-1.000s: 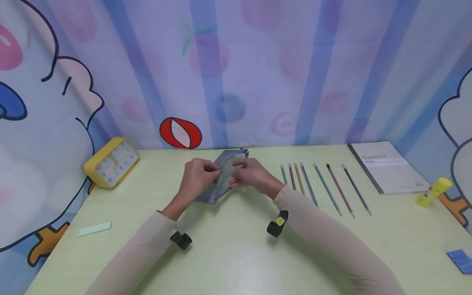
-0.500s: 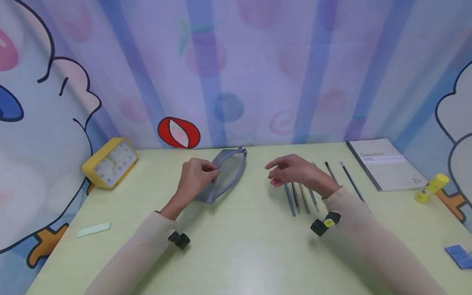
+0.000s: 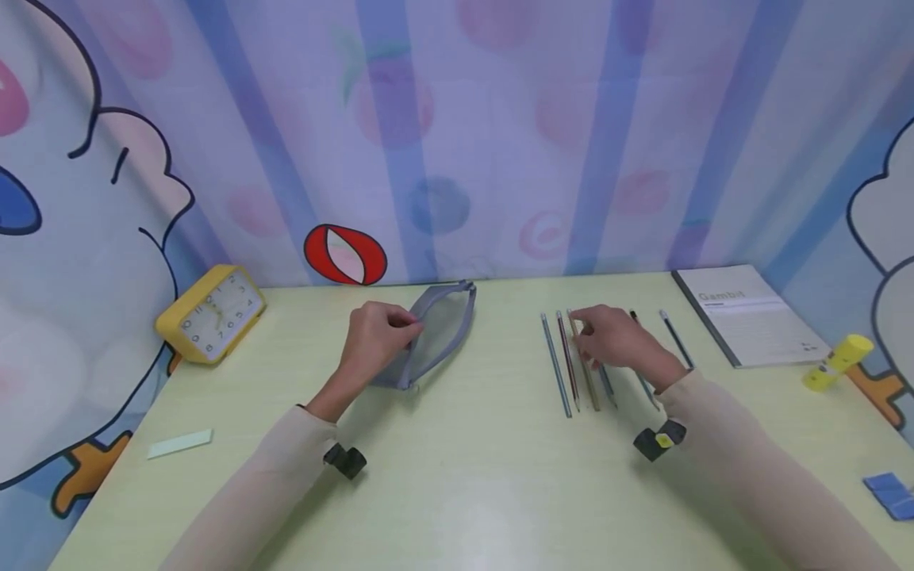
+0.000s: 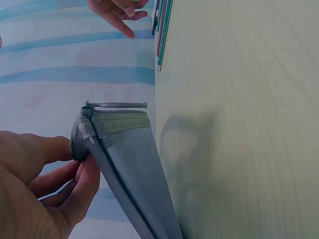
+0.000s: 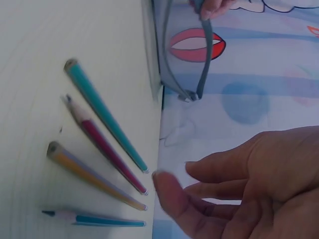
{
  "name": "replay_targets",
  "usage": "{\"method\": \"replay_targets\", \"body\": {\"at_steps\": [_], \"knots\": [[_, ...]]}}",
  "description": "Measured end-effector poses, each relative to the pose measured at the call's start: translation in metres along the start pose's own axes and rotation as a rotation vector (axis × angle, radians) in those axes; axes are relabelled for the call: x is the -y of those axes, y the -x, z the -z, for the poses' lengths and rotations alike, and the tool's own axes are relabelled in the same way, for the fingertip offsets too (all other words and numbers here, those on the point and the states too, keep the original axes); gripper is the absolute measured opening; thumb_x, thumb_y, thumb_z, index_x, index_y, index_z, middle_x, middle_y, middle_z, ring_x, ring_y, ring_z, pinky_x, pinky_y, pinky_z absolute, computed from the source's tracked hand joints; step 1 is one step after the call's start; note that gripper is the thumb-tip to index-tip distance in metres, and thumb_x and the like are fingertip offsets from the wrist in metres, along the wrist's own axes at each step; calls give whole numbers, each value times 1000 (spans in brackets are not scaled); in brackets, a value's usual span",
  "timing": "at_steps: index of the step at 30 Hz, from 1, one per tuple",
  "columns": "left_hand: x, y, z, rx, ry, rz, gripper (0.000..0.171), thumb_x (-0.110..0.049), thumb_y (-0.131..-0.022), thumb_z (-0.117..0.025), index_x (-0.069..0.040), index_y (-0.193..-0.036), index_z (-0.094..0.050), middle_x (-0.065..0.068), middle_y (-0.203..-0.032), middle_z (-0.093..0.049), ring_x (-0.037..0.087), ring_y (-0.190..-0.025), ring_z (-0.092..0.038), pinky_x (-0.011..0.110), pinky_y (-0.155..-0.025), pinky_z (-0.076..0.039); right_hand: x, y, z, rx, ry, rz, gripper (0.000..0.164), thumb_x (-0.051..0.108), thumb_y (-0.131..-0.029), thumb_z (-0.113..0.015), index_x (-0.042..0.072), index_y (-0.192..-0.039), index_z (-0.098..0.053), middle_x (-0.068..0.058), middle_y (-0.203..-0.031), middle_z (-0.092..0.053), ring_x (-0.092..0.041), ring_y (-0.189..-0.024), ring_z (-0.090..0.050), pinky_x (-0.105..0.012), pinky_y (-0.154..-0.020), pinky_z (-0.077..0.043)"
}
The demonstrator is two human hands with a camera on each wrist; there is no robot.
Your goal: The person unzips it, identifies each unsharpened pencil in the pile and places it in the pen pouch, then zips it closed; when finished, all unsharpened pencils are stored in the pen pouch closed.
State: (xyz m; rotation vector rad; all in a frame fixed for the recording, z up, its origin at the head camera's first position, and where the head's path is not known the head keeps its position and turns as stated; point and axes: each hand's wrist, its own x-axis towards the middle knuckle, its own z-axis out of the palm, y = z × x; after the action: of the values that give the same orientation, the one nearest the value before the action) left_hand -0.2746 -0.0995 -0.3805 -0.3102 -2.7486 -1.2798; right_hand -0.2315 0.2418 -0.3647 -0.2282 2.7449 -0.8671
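My left hand (image 3: 374, 341) pinches the rim of a grey-blue zippered pencil case (image 4: 137, 159), whose mouth gapes toward the right. The case stands tilted near the back of the table. My right hand (image 3: 617, 341) hovers over a row of pencils, its fingers loosely bent with nothing between them. Beneath and beside it in the right wrist view lie a teal pencil (image 5: 107, 117), a dark red pencil (image 5: 107, 148), a yellow pencil (image 5: 94, 177) and a blue pencil (image 5: 104, 220). The right hand and forearm partly cover the other pencils.
A yellow clock (image 3: 214, 315) stands at the back left, and a pale green strip (image 3: 180, 444) lies in front of it. On the right are a notebook (image 3: 757, 317), a yellow glue stick (image 3: 837, 363) and a blue item (image 3: 890, 496). A patterned curtain (image 3: 493, 143) hangs behind.
My right hand has come away from the pencil case mouth and moved right, over the pencils. The left hand keeps its pinch on the case, almost unmoved.
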Motion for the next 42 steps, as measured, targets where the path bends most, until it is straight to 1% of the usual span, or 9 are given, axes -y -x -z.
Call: {"method": "replay_targets", "body": {"at_steps": [3, 6, 9, 13, 15, 18, 22, 25, 42], "knots": [[0, 0, 0, 2, 7, 0, 12, -17, -89, -75, -6, -93, -80, 10, -84, -78, 15, -66, -71, 30, -67, -59, -3, 1, -2, -18, 107, 8, 56, 6, -100, -50, -9, -152, -34, -18, -86, -69, -23, -63, -67, -31, -61, -49], [1, 0, 1, 3, 14, -1, 12, -17, -89, -75, -6, -94, -80, 10, -84, -78, 15, -65, -71, 30, -67, -59, -5, -2, -6, -39, 153, -8, 55, 5, -100, -49, -11, -150, -35, -21, -89, -69, -20, -57, -64, -29, -57, -45], [1, 0, 1, 1, 16, -3, 13, -17, -89, -75, -6, -94, -80, 10, -84, -78, 15, -65, -71, 31, -68, -60, -4, -6, -10, -53, 174, -38, 54, 4, -100, -50, -11, -150, -36, -30, -118, -66, -17, -54, -61, -28, -55, -46], [2, 0, 1, 2, 22, -5, 13, -17, -89, -75, -6, -95, -80, 10, -85, -78, 14, -65, -71, 31, -68, -60, -1, -11, -15, -40, 210, -73, 55, 3, -99, -52, -11, -150, -35, -35, -146, -47, -18, -52, -61, -27, -53, -47], [2, 0, 2, 5, 26, -7, 13, -17, -89, -75, -6, -95, -80, 10, -85, -78, 14, -65, -71, 30, -67, -59, 1, -13, -17, -31, 236, -90, 55, 2, -98, -52, -13, -149, -36, -36, -140, -51, -18, -53, -60, -27, -53, -47], [1, 0, 2, 8, 30, -13, 13, -17, -89, -76, -6, -95, -81, 10, -84, -78, 14, -64, -71, 28, -65, -58, 2, -15, -18, -19, 273, -108, 51, -1, -96, -50, -14, -144, -41, -31, -114, -63, -17, -54, -59, -27, -52, -46], [0, 0, 3, 2, 25, -17, 13, -18, -89, -76, -7, -94, -81, 10, -83, -78, 14, -64, -70, 27, -65, -57, 2, -16, -19, -5, 275, -107, 36, -3, -95, -45, -13, -129, -53, -17, -83, -61, -18, -57, -59, -28, -52, -46], [0, 0, 3, 0, 20, -9, 13, -18, -89, -76, -7, -95, -81, 10, -83, -78, 14, -64, -70, 27, -65, -58, 1, -17, -20, -11, 257, -91, 26, -5, -94, -43, -10, -115, -57, -15, -79, -60, -19, -57, -59, -28, -51, -47], [2, 1, 5, 5, 29, 18, 15, -19, -89, -76, -6, -96, -80, 10, -85, -78, 14, -65, -71, 30, -68, -59, 4, -26, -26, 2, 285, -172, 16, -6, -95, -42, -4, -97, -58, -12, -73, -59, -17, -55, -57, -25, -48, -44]]}}
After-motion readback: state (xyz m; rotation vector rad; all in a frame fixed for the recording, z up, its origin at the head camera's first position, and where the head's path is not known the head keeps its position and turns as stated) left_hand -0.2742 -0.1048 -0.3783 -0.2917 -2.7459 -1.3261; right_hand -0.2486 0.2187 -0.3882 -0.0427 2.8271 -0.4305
